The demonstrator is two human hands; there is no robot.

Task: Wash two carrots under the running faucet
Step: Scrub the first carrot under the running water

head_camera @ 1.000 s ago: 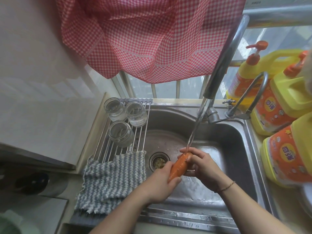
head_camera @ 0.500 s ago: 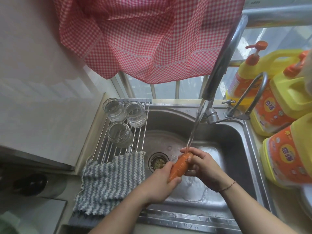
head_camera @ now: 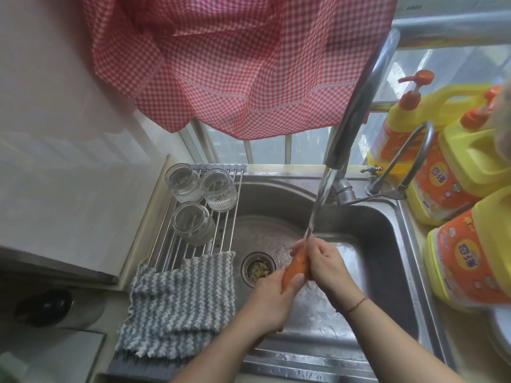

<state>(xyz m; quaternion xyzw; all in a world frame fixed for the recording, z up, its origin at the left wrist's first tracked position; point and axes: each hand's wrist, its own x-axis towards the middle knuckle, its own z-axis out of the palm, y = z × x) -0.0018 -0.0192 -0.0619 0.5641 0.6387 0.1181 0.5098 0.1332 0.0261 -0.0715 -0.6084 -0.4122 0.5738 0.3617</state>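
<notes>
My left hand [head_camera: 272, 297] grips the lower end of a tapered orange carrot [head_camera: 297, 268], and my right hand [head_camera: 325, 265] wraps its upper part. Water from the curved steel faucet [head_camera: 356, 111] beyond my hands hits the carrot's top, above the stainless steel sink [head_camera: 387, 244].

Most of the carrot [head_camera: 296, 268] was hidden between the left hand [head_camera: 272, 298] and right hand [head_camera: 327, 268], its upper tip blurred in the stream; only one carrot showed; the faucet [head_camera: 356, 106] rose past the top edge; the nearest detergent jug [head_camera: 470, 255] was cut off at the right edge; its label was unreadable.
</notes>
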